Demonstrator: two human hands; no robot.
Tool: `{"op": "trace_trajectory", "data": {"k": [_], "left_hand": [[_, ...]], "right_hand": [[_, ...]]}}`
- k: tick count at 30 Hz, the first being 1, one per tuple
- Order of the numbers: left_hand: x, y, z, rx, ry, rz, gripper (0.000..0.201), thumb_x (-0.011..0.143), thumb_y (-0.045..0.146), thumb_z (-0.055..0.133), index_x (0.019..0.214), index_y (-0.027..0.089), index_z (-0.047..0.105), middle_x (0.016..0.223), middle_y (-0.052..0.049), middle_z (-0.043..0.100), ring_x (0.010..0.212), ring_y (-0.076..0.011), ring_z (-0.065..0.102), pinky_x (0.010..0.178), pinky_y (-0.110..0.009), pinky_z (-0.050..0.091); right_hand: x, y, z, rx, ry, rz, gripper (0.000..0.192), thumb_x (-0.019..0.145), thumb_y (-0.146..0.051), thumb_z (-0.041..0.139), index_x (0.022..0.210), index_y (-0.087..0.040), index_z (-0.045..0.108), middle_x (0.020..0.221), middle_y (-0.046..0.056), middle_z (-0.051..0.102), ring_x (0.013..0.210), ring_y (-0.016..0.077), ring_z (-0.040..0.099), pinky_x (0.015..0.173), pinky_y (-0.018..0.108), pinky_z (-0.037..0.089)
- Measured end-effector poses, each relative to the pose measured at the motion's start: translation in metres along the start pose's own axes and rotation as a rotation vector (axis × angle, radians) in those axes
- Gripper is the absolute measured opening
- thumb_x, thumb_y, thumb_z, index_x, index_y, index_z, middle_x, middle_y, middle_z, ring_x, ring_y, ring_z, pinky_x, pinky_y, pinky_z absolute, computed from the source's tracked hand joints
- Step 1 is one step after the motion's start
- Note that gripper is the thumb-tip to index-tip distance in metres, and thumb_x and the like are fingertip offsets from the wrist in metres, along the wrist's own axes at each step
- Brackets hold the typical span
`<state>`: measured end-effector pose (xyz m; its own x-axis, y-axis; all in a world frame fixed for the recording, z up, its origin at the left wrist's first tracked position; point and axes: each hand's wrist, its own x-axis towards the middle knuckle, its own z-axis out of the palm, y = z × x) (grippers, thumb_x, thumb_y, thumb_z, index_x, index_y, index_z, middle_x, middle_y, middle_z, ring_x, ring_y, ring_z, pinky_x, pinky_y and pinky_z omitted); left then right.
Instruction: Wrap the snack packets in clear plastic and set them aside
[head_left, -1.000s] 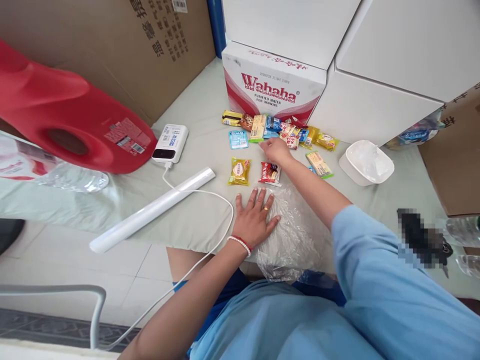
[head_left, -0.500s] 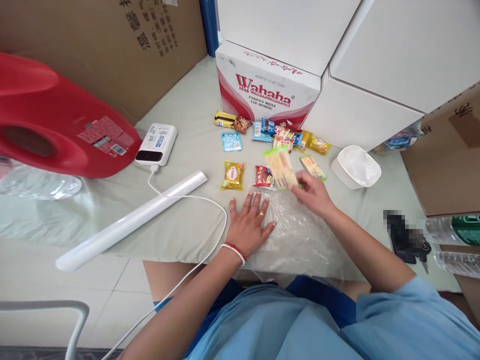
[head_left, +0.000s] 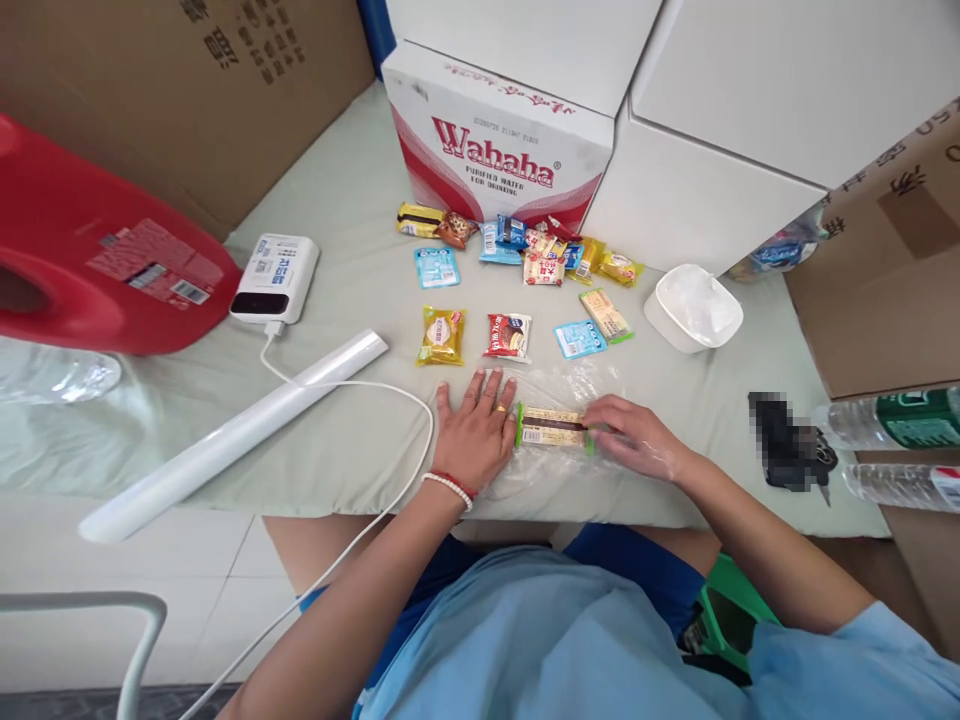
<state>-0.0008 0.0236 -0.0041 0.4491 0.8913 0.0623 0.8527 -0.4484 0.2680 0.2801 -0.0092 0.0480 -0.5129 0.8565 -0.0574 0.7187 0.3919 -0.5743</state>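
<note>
Head view: my left hand (head_left: 474, 428) lies flat, pinning the plastic bag (head_left: 559, 400); my right hand (head_left: 634, 438) pinches the wafer packet (head_left: 553, 427); slide it in level, keeping the bag mouth flat.

Your left hand (head_left: 474, 432) wears a gold ring with a red stone on one finger, and at that wrist sit two thin bracelets, one of white beads and one red. Your right hand (head_left: 636, 438) is bare. You wear a light blue short-sleeved shirt and darker blue shorts; both forearms are uncovered, and your knees show below the shorts.
</note>
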Motion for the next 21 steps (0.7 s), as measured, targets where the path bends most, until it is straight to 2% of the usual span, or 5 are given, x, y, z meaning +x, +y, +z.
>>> {"op": "trace_trajectory", "data": {"k": [4,8,14,18,21], "left_hand": [[0.001,0.0,-0.001,0.014,-0.027,-0.012,0.056,0.104,0.032,0.033,0.159,0.023,0.042,0.169,-0.009,0.034,0.158,-0.0316,0.03,0.124,-0.076,0.009],[0.002,0.0,-0.002,0.014,-0.034,-0.024,0.056,0.105,0.032,0.029,0.159,0.022,0.043,0.168,-0.009,0.036,0.157,-0.0308,0.032,0.124,-0.074,0.01],[0.002,-0.001,-0.004,0.024,-0.046,-0.029,0.058,0.107,0.043,0.028,0.16,0.024,0.04,0.169,-0.01,0.035,0.158,-0.0328,0.031,0.124,-0.074,0.012],[0.001,-0.001,-0.004,0.043,-0.058,0.009,0.069,0.104,0.06,0.032,0.16,0.021,0.04,0.171,-0.012,0.031,0.158,-0.0354,0.028,0.122,-0.077,0.012],[0.001,-0.001,-0.004,0.053,-0.06,0.015,0.071,0.103,0.063,0.032,0.159,0.02,0.042,0.17,-0.013,0.031,0.158,-0.0357,0.028,0.121,-0.078,0.012]], "right_hand": [[0.021,-0.011,0.012,-0.163,-0.087,0.109,0.047,0.096,-0.044,0.067,0.137,-0.022,0.06,0.135,0.014,0.062,0.115,0.0271,0.064,0.087,0.037,0.055],[0.023,-0.02,0.022,-0.281,-0.146,0.075,0.045,0.095,-0.029,0.069,0.138,-0.023,0.06,0.137,0.014,0.059,0.114,0.0273,0.063,0.089,0.038,0.053],[0.011,-0.018,0.027,-0.215,-0.12,0.066,0.047,0.096,-0.032,0.067,0.141,-0.022,0.059,0.136,0.017,0.059,0.114,0.0274,0.063,0.092,0.04,0.054],[0.019,0.004,0.001,0.014,-0.143,0.022,0.042,0.099,-0.04,0.061,0.134,-0.02,0.066,0.125,0.013,0.069,0.109,0.0244,0.067,0.095,0.035,0.053],[0.043,0.037,-0.036,-0.035,0.078,0.276,0.038,0.1,-0.04,0.053,0.126,-0.019,0.071,0.108,0.009,0.075,0.096,0.0232,0.069,0.091,0.034,0.052]]}}
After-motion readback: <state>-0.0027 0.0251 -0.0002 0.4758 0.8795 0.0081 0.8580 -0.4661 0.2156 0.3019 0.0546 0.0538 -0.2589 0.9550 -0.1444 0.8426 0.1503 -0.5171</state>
